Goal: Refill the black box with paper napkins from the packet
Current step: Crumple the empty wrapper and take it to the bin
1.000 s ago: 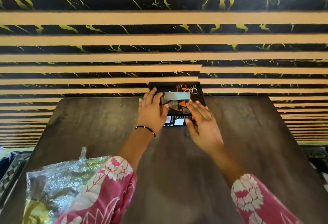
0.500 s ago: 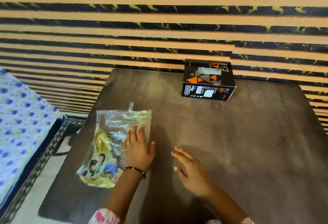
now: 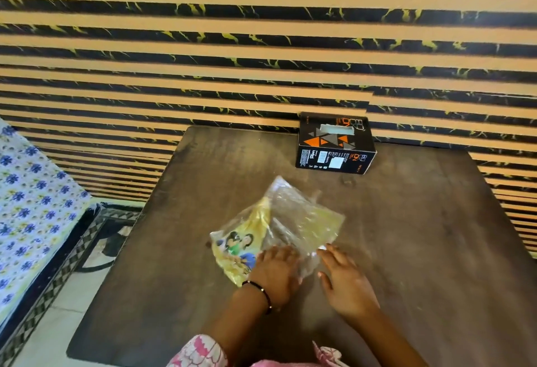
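While the left hand (image 3: 276, 270) lies flat on the packet (image 3: 276, 230), fingers spread and pressing rather than pinching, the right hand (image 3: 345, 282) rests open just beside it, fingertips (image 3: 328, 249) touching the clear plastic at the near right corner. Neither hand holds anything closed. The step looks like getting the packet open, so the pressing hand would do best to pin the printed yellow end while the other works the clear end, where the plastic seems looser; a slow peel should keep the napkins from spilling. How many napkins sit inside cannot be told through the crinkled film.

Beyond the packet, well apart from it and toward the wall (image 3: 261, 46), stands the box (image 3: 334, 145), upright, its top slot showing pale. Between packet and box the table (image 3: 421, 235) is bare, so a straight carry forward is open. Left of the packet the table edge is near; nudging it that way risks a drop toward the floral cloth (image 3: 32, 192). Right of the packet there is ample room.
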### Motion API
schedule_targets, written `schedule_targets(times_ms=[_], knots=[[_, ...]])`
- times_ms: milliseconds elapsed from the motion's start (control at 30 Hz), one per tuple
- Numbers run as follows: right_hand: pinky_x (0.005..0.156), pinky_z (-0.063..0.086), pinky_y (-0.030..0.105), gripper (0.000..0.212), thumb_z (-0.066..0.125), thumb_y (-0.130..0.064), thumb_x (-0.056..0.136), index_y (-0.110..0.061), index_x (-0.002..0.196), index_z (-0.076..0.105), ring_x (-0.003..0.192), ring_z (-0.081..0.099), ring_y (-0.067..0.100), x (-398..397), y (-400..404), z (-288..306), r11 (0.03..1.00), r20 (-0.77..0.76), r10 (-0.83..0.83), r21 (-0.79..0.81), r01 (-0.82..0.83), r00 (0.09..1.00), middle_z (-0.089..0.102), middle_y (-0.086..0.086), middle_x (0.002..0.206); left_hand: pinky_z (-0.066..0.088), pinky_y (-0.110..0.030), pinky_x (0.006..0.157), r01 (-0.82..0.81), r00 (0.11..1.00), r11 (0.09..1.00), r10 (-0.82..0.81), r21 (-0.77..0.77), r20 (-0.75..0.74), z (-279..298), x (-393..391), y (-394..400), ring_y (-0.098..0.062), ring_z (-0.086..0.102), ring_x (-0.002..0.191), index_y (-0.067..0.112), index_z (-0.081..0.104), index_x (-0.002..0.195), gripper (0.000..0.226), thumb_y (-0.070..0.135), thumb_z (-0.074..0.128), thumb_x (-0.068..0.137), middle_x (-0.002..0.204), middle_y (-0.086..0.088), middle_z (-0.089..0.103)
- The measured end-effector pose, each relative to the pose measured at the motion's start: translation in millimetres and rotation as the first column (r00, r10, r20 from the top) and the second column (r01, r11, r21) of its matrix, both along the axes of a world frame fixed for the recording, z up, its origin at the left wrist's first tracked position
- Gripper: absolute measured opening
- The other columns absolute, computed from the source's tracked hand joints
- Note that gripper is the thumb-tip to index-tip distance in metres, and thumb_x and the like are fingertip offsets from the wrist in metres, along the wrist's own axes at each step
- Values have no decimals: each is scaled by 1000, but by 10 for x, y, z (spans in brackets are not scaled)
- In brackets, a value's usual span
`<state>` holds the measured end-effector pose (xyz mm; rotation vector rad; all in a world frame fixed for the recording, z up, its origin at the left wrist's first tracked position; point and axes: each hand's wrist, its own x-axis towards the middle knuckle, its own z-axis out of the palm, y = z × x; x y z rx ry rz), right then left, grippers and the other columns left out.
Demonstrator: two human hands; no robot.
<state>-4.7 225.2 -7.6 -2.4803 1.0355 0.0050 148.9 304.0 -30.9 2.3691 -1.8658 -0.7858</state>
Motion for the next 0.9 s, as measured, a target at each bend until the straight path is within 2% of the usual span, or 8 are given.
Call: schedule_targets(times_ms=[67, 133, 267, 367, 467, 600, 767, 900], knots=[[109, 30, 31, 54, 33, -32, 87, -19, 139, 36, 137, 31, 22, -84, -29, 4, 997, 1, -82, -2, 82, 997, 31, 3, 151, 17, -44, 115, 71, 997, 996, -72, -54, -32, 32, -20, -12, -29, 23, 138, 20, 28, 141, 54, 36, 39, 91, 150, -9, 28], [110, 30, 32, 51, 41, -28, 91, -19, 140, 33, 136, 31, 23, -126, -69, -8, 991, 1, -136, -7, 136, 991, 29, 3, 151, 17, -42, 115, 27, 1000, 990, -27, -136, 1, 70, 66, 38, -24, 20, 140, 23, 27, 141, 57, 42, 35, 88, 151, -6, 27], [115, 17, 30, 59, 44, -31, 92, -16, 145, 22, 143, 17, 23, -100, -186, -32, 981, -15, -188, 40, 188, 982, 19, 5, 155, 14, -45, 115, -278, 947, 939, 303, -203, 106, 139, 415, 182, -27, 11, 143, 21, 20, 144, 71, 56, 27, 82, 155, -8, 17], [117, 12, 33, 73, 49, -42, 89, -17, 147, 12, 145, 6, 23, -28, -244, -92, 977, -84, -150, 141, 161, 985, 6, 6, 158, 9, -51, 114, -428, 898, 902, 431, -59, 90, 122, 646, 301, -32, 5, 143, 18, 10, 145, 91, 66, 45, 77, 156, -13, 8], [119, 6, 35, 88, 53, -51, 84, -15, 148, 5, 146, -2, 23, 36, -242, -172, 979, -170, -71, 176, 101, 983, -1, 7, 159, 7, -54, 116, -347, 937, 933, 341, 98, 74, 67, 697, 414, -33, 1, 143, 21, -1, 146, 117, 78, 48, 57, 156, -15, 0], [118, 4, 36, 92, 54, -53, 83, -15, 148, 2, 146, -5, 22, 74, -173, -229, 988, -192, -34, 142, 63, 981, -5, 6, 158, 0, -64, 110, -243, 969, 923, 213, 300, 128, 50, 441, 439, -43, -9, 140, 25, -18, 143, 135, 83, 58, 48, 153, -21, -16], [119, 10, 36, 85, 63, -39, 83, -16, 147, 12, 145, 2, 21, 216, -13, -176, 889, 16, -87, 453, 71, 996, 4, 5, 158, 21, -51, 112, -298, 948, 953, 289, 55, 131, 61, 176, 301, -38, 17, 139, 16, -28, 139, 126, 65, 63, 66, 153, -16, 14], [114, 27, 33, 82, 74, -26, 74, -14, 142, 29, 139, 29, 19, 308, 153, -173, 811, 102, -88, 586, 11, 991, 30, 5, 150, 39, -41, 100, -204, 973, 974, 213, -98, 94, 109, 94, 240, -31, 45, 121, 20, -32, 135, 118, 56, 61, 72, 137, -12, 42]])
